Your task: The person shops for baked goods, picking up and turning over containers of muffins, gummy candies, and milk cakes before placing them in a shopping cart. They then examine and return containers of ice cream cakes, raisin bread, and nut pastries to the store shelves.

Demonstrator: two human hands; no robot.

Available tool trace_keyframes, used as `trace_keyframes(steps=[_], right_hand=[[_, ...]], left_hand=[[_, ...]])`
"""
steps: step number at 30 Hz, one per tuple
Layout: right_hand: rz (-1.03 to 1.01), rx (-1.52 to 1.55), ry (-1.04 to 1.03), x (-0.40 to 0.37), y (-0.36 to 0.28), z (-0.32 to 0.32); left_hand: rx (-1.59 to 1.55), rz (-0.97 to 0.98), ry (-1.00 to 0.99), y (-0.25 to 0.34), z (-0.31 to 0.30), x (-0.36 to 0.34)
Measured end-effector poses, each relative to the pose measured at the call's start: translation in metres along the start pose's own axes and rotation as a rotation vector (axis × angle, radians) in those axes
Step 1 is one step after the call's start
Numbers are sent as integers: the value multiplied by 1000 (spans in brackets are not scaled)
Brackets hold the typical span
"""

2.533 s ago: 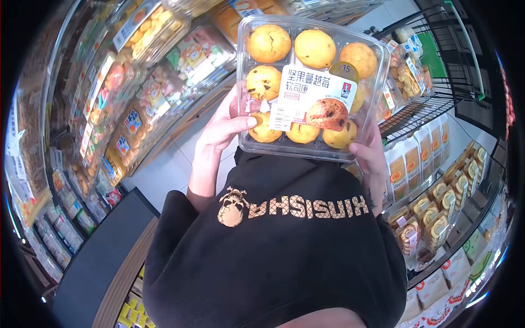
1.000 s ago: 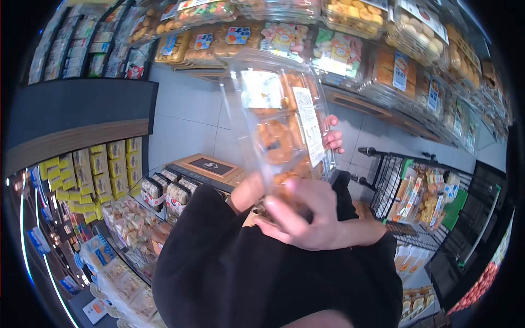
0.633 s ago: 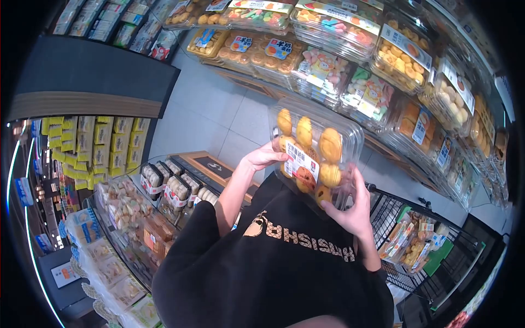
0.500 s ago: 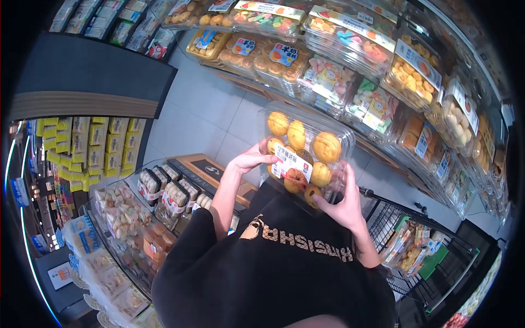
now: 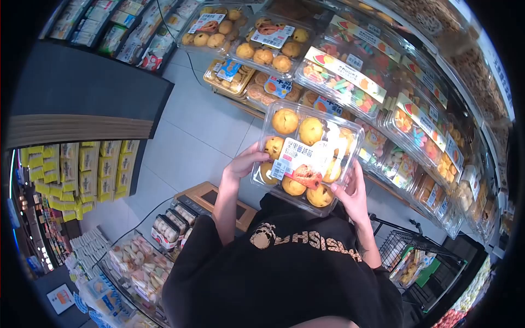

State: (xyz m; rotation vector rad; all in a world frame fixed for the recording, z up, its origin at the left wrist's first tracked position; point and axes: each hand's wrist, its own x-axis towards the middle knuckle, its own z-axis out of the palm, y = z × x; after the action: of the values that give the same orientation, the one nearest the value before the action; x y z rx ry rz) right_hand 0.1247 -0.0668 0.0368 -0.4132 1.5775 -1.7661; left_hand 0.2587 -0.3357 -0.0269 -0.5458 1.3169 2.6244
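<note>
A clear plastic box of round yellow pastries (image 5: pixel 310 131) is held up in front of my chest, its white printed label facing me. My left hand (image 5: pixel 244 165) grips the box's left edge, with the thumb on the front and the other fingers hidden behind. On the right edge, my right hand (image 5: pixel 351 192) holds the lower corner, its thumb along the front and fingers up the side. Beyond the box are similar pastry boxes (image 5: pixel 264 46) on the shelf.
Packed shelves with candy boxes (image 5: pixel 347 75) run across the upper right. A shopping cart (image 5: pixel 398 249) holding packages stands at the lower right. Packaged goods (image 5: pixel 136 256) fill a display at the lower left. Yellow packets (image 5: pixel 87 164) hang further left.
The box in my hands has tilted so its label faces me more squarely. The view has shifted, bringing more pastry boxes on the upper shelf into sight.
</note>
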Motion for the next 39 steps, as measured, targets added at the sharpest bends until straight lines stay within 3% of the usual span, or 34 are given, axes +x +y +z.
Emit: trace_keyframes(steps=[3, 5, 10, 12, 16, 19, 21, 23, 24, 25, 27, 29, 31, 34, 35, 36, 37, 38, 39], right_hand=[[11, 94, -80, 20, -7, 24], [19, 86, -87, 33, -19, 44], [74, 194, -120, 70, -20, 71], [115, 258, -138, 83, -21, 74], [120, 364, -198, 101, -14, 74], [129, 376, -194, 110, -21, 73], [166, 277, -309, 121, -23, 63], [160, 261, -308, 131, -33, 62], [174, 285, -320, 136, -36, 61], [190, 310, -332, 140, -38, 61], [211, 327, -381, 148, -40, 58], [212, 266, -530, 156, -40, 59], [223, 224, -634, 164, -38, 65], [332, 96, -655, 169, -42, 82], [275, 60, -706, 172, -31, 80], [366, 276, -603, 172, -19, 82], [457, 493, -494, 169, -13, 83], [439, 517, -530, 168, -13, 84], [434, 520, -532, 165, -10, 88]], left_hand=[[-121, 92, -109, 28, -30, -1], [15, 120, -47, 58, -36, -8], [-70, 168, 94, 89, -58, -7], [-265, 246, -16, 99, -59, -7], [-81, 276, 57, 109, -83, -5], [-243, 195, -37, 118, -100, 7], [-211, 198, 64, 123, -102, 18], [-543, 127, -203, 124, -125, 28], [-144, 105, 62, 138, -104, 26], [-143, 104, 57, 140, -114, 31], [-181, 17, -378, 150, -137, 46], [-177, -37, -424, 157, -139, 58], [-12, -239, -731, 175, -121, 69], [176, -204, -641, 169, -127, 58], [224, -214, -578, 168, -124, 50], [234, -211, -575, 162, -130, 41], [141, -164, -442, 153, -142, 30], [47, -118, -309, 143, -154, 19], [53, -119, -308, 135, -159, 9]])
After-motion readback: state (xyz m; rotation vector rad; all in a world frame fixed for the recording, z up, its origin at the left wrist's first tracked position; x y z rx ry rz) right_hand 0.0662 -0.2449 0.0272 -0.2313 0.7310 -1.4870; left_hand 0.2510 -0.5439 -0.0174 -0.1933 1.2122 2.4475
